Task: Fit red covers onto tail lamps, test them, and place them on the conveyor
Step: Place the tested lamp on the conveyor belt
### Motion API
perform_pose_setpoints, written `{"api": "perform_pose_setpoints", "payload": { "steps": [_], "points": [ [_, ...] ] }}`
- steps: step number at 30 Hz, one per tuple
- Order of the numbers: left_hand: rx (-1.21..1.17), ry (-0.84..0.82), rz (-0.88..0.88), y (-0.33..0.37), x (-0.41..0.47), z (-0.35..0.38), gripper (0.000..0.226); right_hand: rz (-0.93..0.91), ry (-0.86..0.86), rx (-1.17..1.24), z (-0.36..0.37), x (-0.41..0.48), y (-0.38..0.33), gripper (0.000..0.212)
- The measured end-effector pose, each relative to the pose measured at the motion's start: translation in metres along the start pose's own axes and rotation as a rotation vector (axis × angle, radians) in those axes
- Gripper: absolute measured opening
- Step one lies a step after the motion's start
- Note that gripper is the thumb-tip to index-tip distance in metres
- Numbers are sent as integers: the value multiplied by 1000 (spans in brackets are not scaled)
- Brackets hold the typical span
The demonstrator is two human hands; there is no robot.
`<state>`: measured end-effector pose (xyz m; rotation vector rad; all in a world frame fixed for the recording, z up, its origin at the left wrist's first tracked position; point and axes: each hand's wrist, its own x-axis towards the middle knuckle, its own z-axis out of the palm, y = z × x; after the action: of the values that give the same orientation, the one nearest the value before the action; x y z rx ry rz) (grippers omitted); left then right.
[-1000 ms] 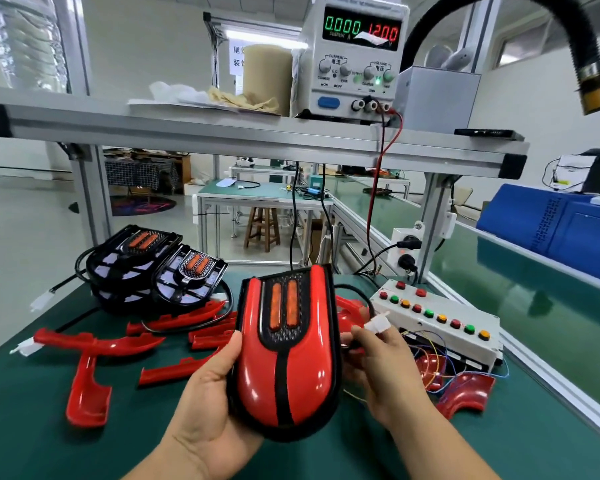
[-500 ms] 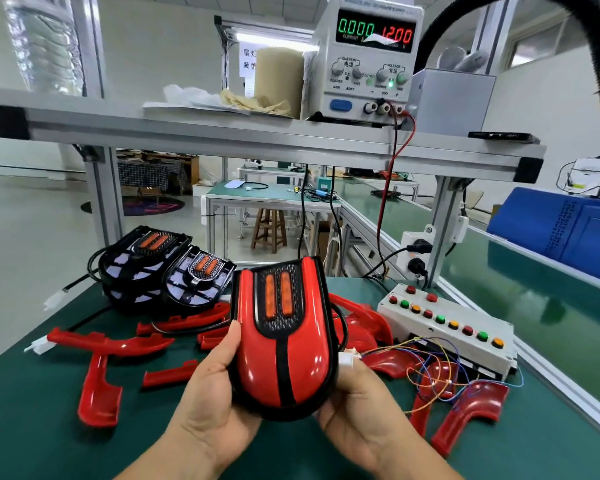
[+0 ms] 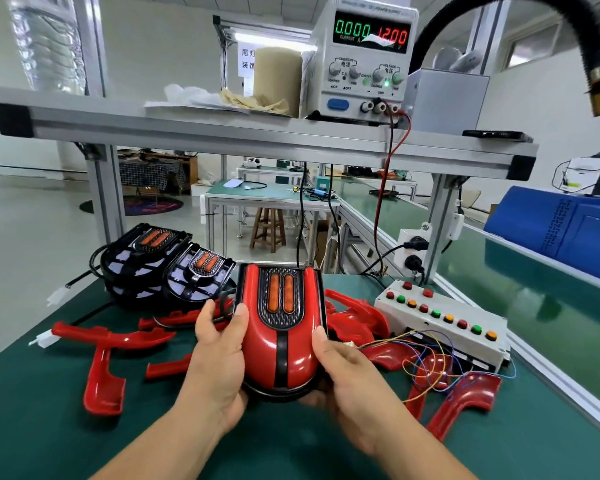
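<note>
A tail lamp with red covers fitted (image 3: 280, 334) is held above the green bench, its two orange strips facing me. My left hand (image 3: 219, 355) grips its left edge, thumb on the red cover. My right hand (image 3: 347, 379) grips its right side and lower rim. A small white connector (image 3: 350, 345) with coloured wires shows just past my right fingers. Two bare black tail lamps (image 3: 163, 265) lie stacked at the back left. Loose red covers (image 3: 104, 368) are scattered on the bench.
A white test box with coloured buttons (image 3: 444, 317) sits to the right, its thin wires (image 3: 426, 362) trailing over red covers (image 3: 465, 400). A power supply (image 3: 364, 60) reads 0.000 and 12.00 on the upper shelf. The green conveyor (image 3: 534, 292) runs along the right.
My right hand moved from holding the white connector up beside the lamp to gripping the lamp's right side. The lamp dropped lower and tilted flatter toward me.
</note>
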<state>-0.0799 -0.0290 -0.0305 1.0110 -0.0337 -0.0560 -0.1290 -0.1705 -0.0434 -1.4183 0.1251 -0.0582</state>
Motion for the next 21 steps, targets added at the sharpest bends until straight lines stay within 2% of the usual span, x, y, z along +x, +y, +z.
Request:
{"api": "perform_pose_setpoints", "payload": {
  "steps": [3, 6, 8, 11, 16, 21],
  "points": [
    [42, -68, -18, 6, -1, 4, 30, -48, 32, 33, 4, -2, -4, 55],
    [-5, -204, -96, 15, -5, 11, 34, -85, 64, 54, 0, -6, -17, 44],
    [-20, -312, -159, 23, -7, 18, 40, -93, 117, 52, -8, -9, -31, 45],
    [-97, -412, -153, 32, -10, 39, 37, -116, 184, 95, -27, -18, -57, 45],
    [-106, -382, -96, 22, -30, 101, 38, -197, 268, 87, -69, -52, -88, 49],
    [-157, -407, -268, -26, -60, 176, 40, -236, 447, 68, -129, -106, -101, 47]
  ]
}}
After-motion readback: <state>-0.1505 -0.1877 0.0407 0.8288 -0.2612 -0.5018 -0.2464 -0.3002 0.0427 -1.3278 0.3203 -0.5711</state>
